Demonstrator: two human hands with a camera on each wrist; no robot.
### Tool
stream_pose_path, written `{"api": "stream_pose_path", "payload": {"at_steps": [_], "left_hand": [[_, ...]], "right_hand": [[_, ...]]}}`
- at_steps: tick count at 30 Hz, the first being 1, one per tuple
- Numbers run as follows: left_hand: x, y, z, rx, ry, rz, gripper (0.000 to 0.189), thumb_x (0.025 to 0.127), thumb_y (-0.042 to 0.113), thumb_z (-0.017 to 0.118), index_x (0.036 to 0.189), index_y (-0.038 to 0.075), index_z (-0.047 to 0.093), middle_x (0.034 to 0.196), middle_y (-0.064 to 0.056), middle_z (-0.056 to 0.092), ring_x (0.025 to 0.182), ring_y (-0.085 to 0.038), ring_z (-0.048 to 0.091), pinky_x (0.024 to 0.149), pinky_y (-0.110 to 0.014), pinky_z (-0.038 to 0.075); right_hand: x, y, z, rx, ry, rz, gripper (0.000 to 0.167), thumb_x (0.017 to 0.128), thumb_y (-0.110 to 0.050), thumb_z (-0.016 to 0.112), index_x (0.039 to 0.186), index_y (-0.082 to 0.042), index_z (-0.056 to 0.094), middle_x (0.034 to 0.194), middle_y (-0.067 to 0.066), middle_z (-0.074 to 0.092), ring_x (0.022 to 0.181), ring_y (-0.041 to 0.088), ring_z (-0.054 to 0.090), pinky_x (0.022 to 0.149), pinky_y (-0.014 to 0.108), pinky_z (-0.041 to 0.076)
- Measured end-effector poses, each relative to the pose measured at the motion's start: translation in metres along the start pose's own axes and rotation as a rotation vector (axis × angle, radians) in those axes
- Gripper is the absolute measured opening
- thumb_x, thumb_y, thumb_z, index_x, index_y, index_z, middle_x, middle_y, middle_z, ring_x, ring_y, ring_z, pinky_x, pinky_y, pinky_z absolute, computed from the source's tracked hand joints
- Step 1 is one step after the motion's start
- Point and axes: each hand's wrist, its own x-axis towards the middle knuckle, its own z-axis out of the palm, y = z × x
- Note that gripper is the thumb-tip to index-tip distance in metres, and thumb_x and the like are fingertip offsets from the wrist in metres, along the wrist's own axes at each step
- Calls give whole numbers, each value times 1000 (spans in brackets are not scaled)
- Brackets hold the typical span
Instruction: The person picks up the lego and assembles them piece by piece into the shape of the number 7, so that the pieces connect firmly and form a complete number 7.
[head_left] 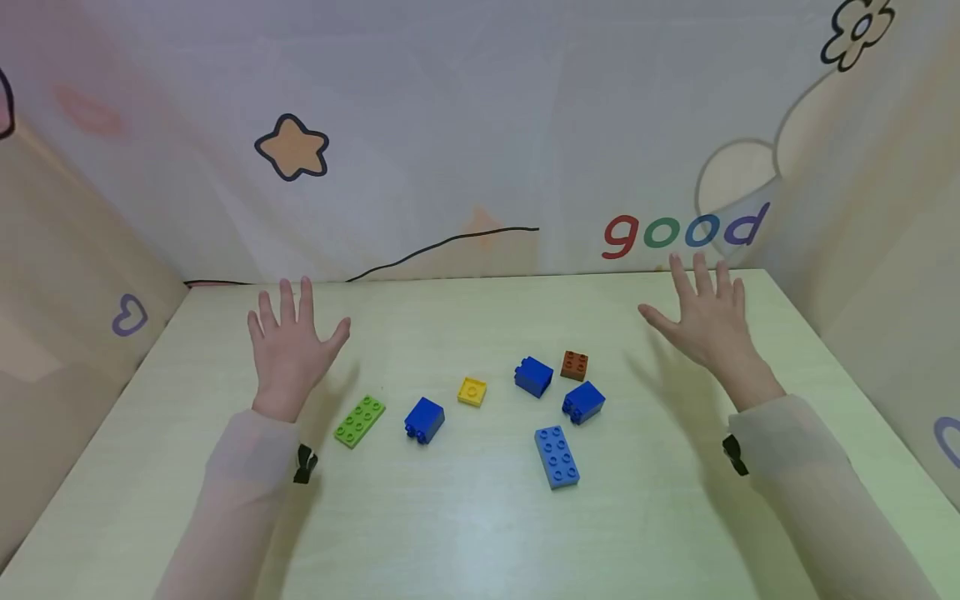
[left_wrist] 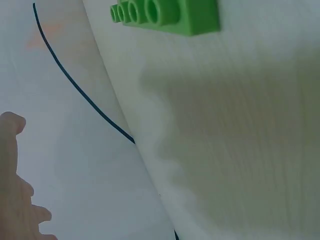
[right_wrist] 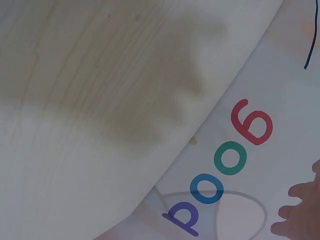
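Fingers spread, my left hand (head_left: 290,354) is held above the table's left side and touches nothing. Nearest to it lies a lime-green toy brick (head_left: 360,422), also seen as a green brick (left_wrist: 195,15) at the top of the left wrist view. My right hand (head_left: 712,325) is likewise spread over the right side, holding nothing. Between the hands lie a dark blue brick (head_left: 424,420), a small yellow brick (head_left: 472,392), a second dark blue brick (head_left: 534,377), a brown brick (head_left: 574,365), a third dark blue brick (head_left: 583,402) and a lighter blue long brick (head_left: 557,457).
The pale wooden table (head_left: 450,533) meets a printed cloth backdrop (head_left: 450,125) along its far edge. Cloth also rises at the left (head_left: 60,333) and right (head_left: 885,292) sides. Both hands cast shadows on the tabletop.
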Motion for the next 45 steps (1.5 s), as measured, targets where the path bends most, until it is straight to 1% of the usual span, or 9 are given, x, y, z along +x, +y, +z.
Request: {"api": "stream_pose_path", "payload": {"at_steps": [7, 11, 15, 17, 23, 28, 32, 40, 45], "left_hand": [[-7, 7, -5, -75, -39, 43, 77, 97, 44, 41, 153, 2, 8, 156, -30, 12, 141, -53, 10, 114, -66, 14], [-11, 11, -6, -120, -58, 153, 68, 98, 32, 43, 152, 1, 16, 153, -32, 20, 137, -54, 23, 111, -66, 24], [-15, 17, -4, -217, -167, 283, 63, 99, 22, 46, 152, 4, 18, 153, -27, 27, 138, -48, 30, 112, -61, 29], [-17, 21, -2, -281, -230, 314, 61, 99, 19, 48, 152, 5, 21, 152, -24, 31, 138, -44, 33, 112, -59, 32], [-27, 35, 3, -447, -384, 336, 50, 95, 5, 46, 144, 3, 38, 144, -21, 45, 127, -40, 49, 103, -54, 44], [-33, 40, 11, -549, -488, 344, 45, 92, -2, 48, 137, 0, 47, 135, -23, 53, 118, -39, 56, 97, -48, 51], [-37, 40, 17, -583, -551, 342, 41, 92, -1, 50, 133, 0, 50, 131, -23, 56, 116, -38, 59, 95, -45, 53], [-41, 43, 28, -581, -700, 336, 55, 83, -10, 54, 136, 3, 48, 139, -19, 50, 121, -36, 54, 96, -42, 53], [-44, 47, 33, -551, -750, 393, 62, 79, -15, 51, 137, 6, 48, 144, -16, 46, 124, -38, 52, 98, -45, 51]], "right_hand": [[0, -7, 4, 190, -71, -52, 86, 96, -51, 46, 153, -4, 2, 156, 30, 8, 142, 53, 7, 114, 68, 8], [-3, -18, 7, 316, -182, -43, 78, 97, -46, 47, 153, -5, 11, 153, 28, 26, 140, 49, 23, 111, 67, 24], [-9, -31, 14, 398, -240, -78, 61, 99, -40, 47, 147, -5, 31, 141, 26, 47, 133, 47, 39, 107, 62, 36], [-12, -36, 17, 432, -248, -127, 52, 100, -34, 49, 140, -2, 41, 135, 24, 53, 128, 44, 46, 106, 59, 40], [-21, -44, 25, 506, -349, -240, 36, 98, -19, 53, 128, 0, 53, 126, 21, 59, 118, 37, 57, 99, 50, 49], [-25, -43, 31, 541, -505, -286, 35, 95, -11, 54, 128, 0, 52, 130, 23, 56, 121, 39, 54, 98, 48, 51], [-28, -43, 37, 530, -582, -305, 39, 93, -6, 54, 130, 0, 50, 134, 24, 52, 125, 42, 50, 102, 50, 48], [-30, -43, 46, 528, -588, -327, 44, 87, -1, 59, 130, 1, 50, 136, 24, 50, 124, 44, 48, 102, 53, 47], [-30, -45, 49, 522, -568, -316, 41, 87, -1, 61, 127, 1, 53, 132, 25, 51, 122, 44, 50, 99, 51, 49]]}}
